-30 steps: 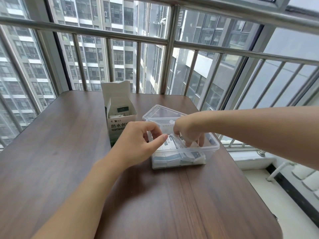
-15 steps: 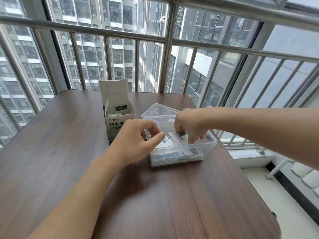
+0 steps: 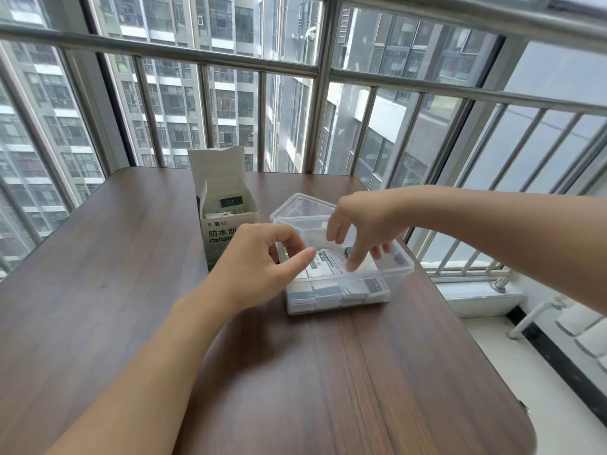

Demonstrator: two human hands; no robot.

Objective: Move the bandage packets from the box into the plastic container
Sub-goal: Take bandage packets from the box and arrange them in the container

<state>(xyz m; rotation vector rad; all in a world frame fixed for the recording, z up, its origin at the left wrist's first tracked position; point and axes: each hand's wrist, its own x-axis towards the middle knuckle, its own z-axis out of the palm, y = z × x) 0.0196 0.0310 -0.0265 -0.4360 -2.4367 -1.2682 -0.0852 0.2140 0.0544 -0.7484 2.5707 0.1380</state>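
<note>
The white bandage box (image 3: 226, 224) stands open on the table, flap up, with a few packets (image 3: 223, 212) showing inside. Right of it sits the clear plastic container (image 3: 403, 269), filled with several bandage packets (image 3: 323, 266). My left hand (image 3: 259, 261) pinches the container's left wall between thumb and fingers. Above the container hovers my right hand (image 3: 358, 228), fingers spread and pointing down, the index tip touching the top packet. Nothing is held in that hand.
The container's clear lid (image 3: 295, 207) lies behind it, partly under its back edge. The dark wooden table (image 3: 131, 290) ends close to the container's right side. Metal window bars (image 3: 315, 93) run behind and to the right.
My right hand has lifted from deep inside the container to just above its rim, fingers spreading apart. The left hand has stayed on the container's left wall.
</note>
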